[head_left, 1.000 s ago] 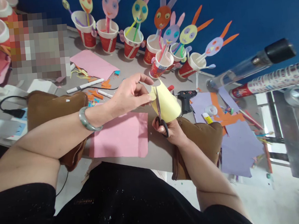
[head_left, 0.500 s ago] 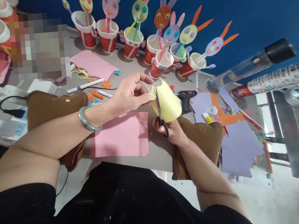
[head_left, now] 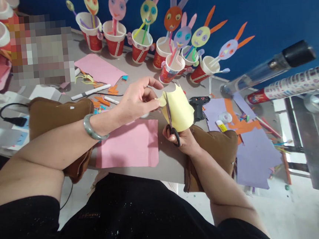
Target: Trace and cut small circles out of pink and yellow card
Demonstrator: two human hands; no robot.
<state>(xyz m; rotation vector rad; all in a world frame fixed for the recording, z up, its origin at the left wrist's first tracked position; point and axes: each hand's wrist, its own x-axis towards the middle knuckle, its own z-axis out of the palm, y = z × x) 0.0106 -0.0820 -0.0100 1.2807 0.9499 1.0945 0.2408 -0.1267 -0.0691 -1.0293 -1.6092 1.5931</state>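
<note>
Pale yellow paper (head_left: 180, 110) hangs curved in front of me, its top edge cut in a ragged curve. My left hand (head_left: 143, 98) pinches a small part of this paper at its left edge between thumb and fingers. Around the black handles of the scissors (head_left: 174, 133) my right hand (head_left: 182, 140) is closed, with the blades pointing up along the paper. Below my left hand a pink paper sheet (head_left: 131, 146) lies on the table.
Red-and-white paper cups (head_left: 141, 48) with rabbit-faced figures line the back. A black glue gun (head_left: 199, 106) lies right of the paper. Brown cushions (head_left: 60, 115) sit under my forearms. Purple sheets (head_left: 250, 156) and orange scraps are on the right, beside stacked cups (head_left: 293, 85).
The yellow paper has turned and flexed slightly at its right side and lower edge. Both hands stay almost where they were.
</note>
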